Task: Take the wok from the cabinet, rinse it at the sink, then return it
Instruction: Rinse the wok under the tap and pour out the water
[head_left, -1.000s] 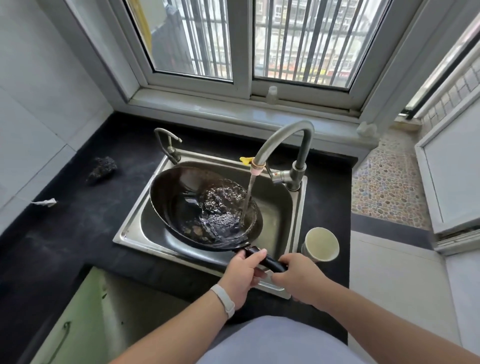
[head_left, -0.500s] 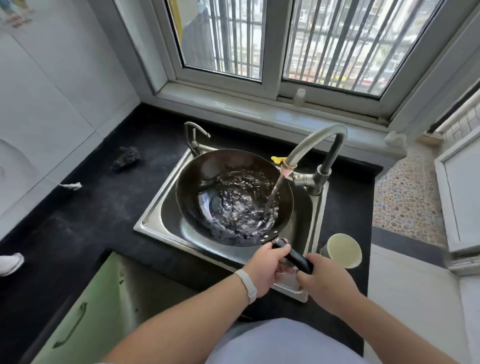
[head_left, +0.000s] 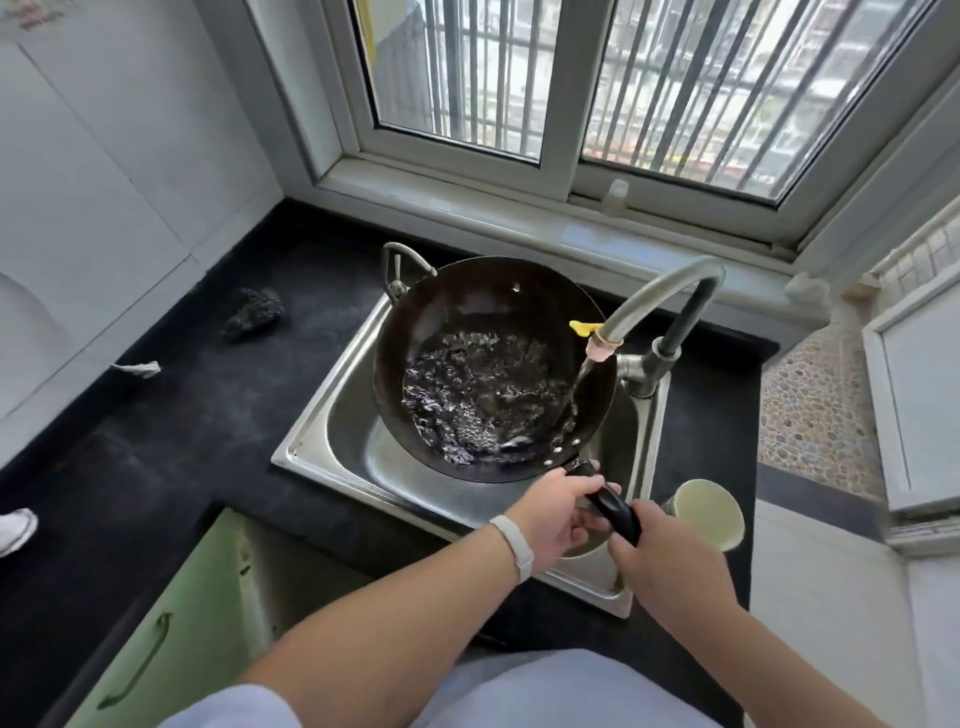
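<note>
Wok (head_left: 493, 364) over sink (head_left: 332, 441), L hand (head_left: 558, 517) + R hand (head_left: 662, 558) both gripping its handle (head_left: 613, 506)

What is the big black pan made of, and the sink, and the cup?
The wok looks like dark, dull metal, maybe steel or iron; its handle looks like glossy black plastic. The sink is shiny, silvery metal, likely stainless steel. The cup is pale and matte; paper or plastic, hard to tell.

Pale cup (head_left: 707, 512) at four o'clock on the black counter (head_left: 156, 441); dark scrubber (head_left: 254, 313) at ten, crumpled paper scrap (head_left: 137, 369) at nine, barred window (head_left: 571, 78) at twelve.
</note>
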